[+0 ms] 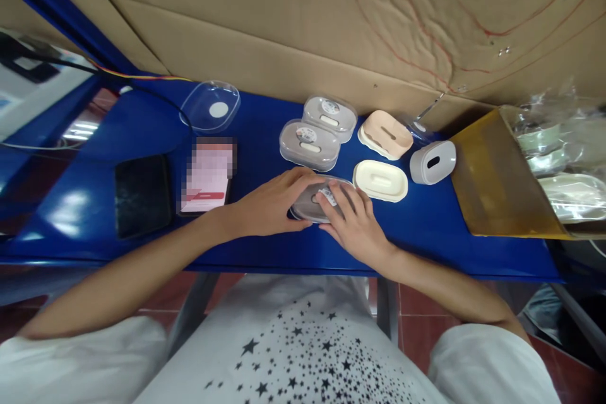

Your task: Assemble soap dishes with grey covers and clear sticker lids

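Observation:
Near the front edge of the blue table, a greyish oval plastic box (308, 202) with a clear cover lies between both hands. My left hand (272, 202) curls round its left end, thumb and fingers gripping the sides. Over the right part lies my right hand (357, 221), its fingers bent on the cover and touching a small printed label (327, 196). Just behind are two similar covered boxes, one nearer (310, 146) and one farther back (330, 118), each bearing a round sticker. A cream oval piece (380, 180) rests right of my right hand.
A clear lid (211, 107) lies at the back left. Left of my hands are a lit phone (208, 180) and a dark tablet-like slab (142, 196). Rightward stand a beige piece (386, 132), a white slotted holder (433, 162) and a cardboard box (497, 183) with wrapped items.

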`<move>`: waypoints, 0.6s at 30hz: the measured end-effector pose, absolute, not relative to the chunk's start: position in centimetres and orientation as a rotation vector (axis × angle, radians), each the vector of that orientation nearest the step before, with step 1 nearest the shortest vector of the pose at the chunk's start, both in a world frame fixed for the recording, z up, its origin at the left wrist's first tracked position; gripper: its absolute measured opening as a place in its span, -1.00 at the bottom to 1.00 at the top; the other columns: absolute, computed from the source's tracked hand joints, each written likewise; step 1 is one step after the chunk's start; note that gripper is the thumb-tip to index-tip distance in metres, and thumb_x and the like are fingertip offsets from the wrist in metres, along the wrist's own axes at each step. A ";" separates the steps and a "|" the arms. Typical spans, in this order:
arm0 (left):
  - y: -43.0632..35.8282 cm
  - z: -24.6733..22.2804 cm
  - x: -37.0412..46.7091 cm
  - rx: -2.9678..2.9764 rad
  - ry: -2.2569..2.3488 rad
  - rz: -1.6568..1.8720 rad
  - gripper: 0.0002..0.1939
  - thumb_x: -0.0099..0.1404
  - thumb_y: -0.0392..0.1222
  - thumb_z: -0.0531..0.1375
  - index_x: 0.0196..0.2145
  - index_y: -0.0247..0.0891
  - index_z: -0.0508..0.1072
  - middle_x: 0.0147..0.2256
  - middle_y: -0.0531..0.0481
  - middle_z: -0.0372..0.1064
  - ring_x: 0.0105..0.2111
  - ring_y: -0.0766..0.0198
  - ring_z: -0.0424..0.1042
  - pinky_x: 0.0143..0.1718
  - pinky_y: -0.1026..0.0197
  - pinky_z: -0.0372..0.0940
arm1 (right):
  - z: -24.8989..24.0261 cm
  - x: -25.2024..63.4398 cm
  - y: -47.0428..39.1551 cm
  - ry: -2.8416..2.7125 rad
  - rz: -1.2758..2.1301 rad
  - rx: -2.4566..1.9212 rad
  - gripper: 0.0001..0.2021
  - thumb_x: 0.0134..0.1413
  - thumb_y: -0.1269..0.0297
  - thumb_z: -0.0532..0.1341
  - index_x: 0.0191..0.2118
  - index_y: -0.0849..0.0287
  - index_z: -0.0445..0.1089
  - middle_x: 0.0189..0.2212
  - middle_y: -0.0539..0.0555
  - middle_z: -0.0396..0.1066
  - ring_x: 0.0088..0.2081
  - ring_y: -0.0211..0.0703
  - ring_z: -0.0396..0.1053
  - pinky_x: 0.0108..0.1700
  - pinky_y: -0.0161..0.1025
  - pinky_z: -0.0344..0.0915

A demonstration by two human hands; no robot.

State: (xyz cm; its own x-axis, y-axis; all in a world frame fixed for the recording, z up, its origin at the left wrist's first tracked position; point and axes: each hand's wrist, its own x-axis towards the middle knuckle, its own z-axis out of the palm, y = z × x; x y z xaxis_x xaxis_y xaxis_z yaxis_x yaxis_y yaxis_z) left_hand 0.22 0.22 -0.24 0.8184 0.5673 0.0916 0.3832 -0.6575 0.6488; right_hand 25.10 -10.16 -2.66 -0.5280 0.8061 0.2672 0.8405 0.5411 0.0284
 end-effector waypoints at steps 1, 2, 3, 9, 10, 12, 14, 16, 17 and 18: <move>0.4 -0.2 0.2 2.360 0.692 0.368 -0.17 0.39 -0.01 0.40 0.48 -0.06 0.14 0.40 -0.27 0.24 0.42 -0.18 0.30 0.44 -0.25 0.26 | -2.6 25.4 -9.9 -2.555 -0.148 -1.371 -0.26 0.50 0.05 0.26 0.61 0.13 0.06 0.54 0.41 0.16 0.52 0.40 0.15 0.45 0.41 0.22; 0.6 -0.1 0.2 2.356 0.686 0.360 -0.16 0.40 0.00 0.40 0.49 -0.07 0.13 0.40 -0.28 0.23 0.42 -0.18 0.29 0.44 -0.26 0.26 | -2.5 25.8 -9.6 -2.556 -0.064 -1.342 -0.23 0.50 -0.01 0.25 0.63 0.11 0.01 0.56 0.39 0.13 0.54 0.38 0.10 0.48 0.42 0.16; 0.8 0.0 0.2 2.356 0.679 0.355 -0.15 0.41 0.01 0.39 0.50 -0.06 0.12 0.41 -0.28 0.22 0.42 -0.18 0.29 0.43 -0.26 0.26 | -2.4 26.4 -9.2 -2.558 0.016 -1.304 -0.19 0.50 -0.06 0.23 0.65 0.10 -0.05 0.58 0.38 0.08 0.57 0.37 0.04 0.50 0.43 0.10; 2.0 -0.2 0.2 2.395 0.610 0.345 -0.10 0.43 0.13 0.40 0.52 -0.02 0.05 0.41 -0.30 0.20 0.41 -0.20 0.30 0.41 -0.30 0.28 | -1.6 29.6 -7.2 -2.454 0.199 -1.162 -0.19 0.56 -0.02 0.15 0.68 0.02 -0.23 0.60 0.35 0.00 0.60 0.25 0.01 0.52 0.34 0.11; 2.0 -0.4 0.1 2.397 0.601 0.355 -0.09 0.43 0.13 0.40 0.52 -0.01 0.05 0.41 -0.30 0.20 0.42 -0.20 0.29 0.41 -0.30 0.28 | -1.6 29.8 -7.1 -2.450 0.209 -1.157 -0.20 0.56 -0.03 0.16 0.67 0.01 -0.20 0.60 0.35 0.00 0.60 0.25 0.01 0.52 0.33 0.12; 1.9 -0.6 0.1 2.396 0.603 0.371 -0.09 0.43 0.11 0.40 0.54 0.00 0.04 0.42 -0.29 0.20 0.42 -0.19 0.29 0.42 -0.30 0.27 | -1.7 29.9 -6.9 -2.473 0.223 -1.162 -0.18 0.52 -0.07 0.21 0.66 -0.01 -0.12 0.61 0.34 -0.02 0.62 0.27 -0.05 0.53 0.37 0.10; 1.6 -0.8 0.0 2.401 0.633 0.376 -0.10 0.42 0.09 0.41 0.53 0.00 0.08 0.42 -0.28 0.22 0.42 -0.20 0.29 0.41 -0.32 0.27 | -1.8 29.8 -6.9 -2.505 0.237 -1.177 -0.19 0.49 -0.08 0.25 0.65 -0.05 -0.06 0.62 0.32 -0.04 0.64 0.30 -0.13 0.54 0.43 0.06; 1.3 -1.0 0.1 2.418 0.667 0.380 -0.14 0.39 0.04 0.41 0.50 -0.02 0.15 0.41 -0.28 0.23 0.41 -0.23 0.30 0.41 -0.32 0.28 | -2.1 29.6 -6.8 -2.522 0.267 -1.181 -0.20 0.49 -0.04 0.27 0.65 -0.08 -0.03 0.63 0.30 -0.05 0.65 0.28 -0.14 0.54 0.43 0.09; 1.2 -1.0 0.1 2.430 0.679 0.383 -0.16 0.39 0.02 0.41 0.49 -0.04 0.18 0.41 -0.28 0.24 0.41 -0.23 0.30 0.40 -0.31 0.28 | -2.2 29.5 -6.8 -2.524 0.282 -1.173 -0.21 0.49 -0.02 0.27 0.65 -0.09 -0.03 0.63 0.29 -0.05 0.64 0.27 -0.09 0.53 0.40 0.13; 1.0 -1.1 0.2 2.443 0.688 0.388 -0.17 0.38 0.00 0.41 0.48 -0.04 0.20 0.41 -0.29 0.24 0.40 -0.23 0.31 0.40 -0.30 0.29 | -2.2 29.5 -6.8 -2.523 0.289 -1.163 -0.21 0.48 -0.01 0.28 0.65 -0.10 -0.03 0.62 0.29 -0.04 0.63 0.26 -0.04 0.52 0.38 0.18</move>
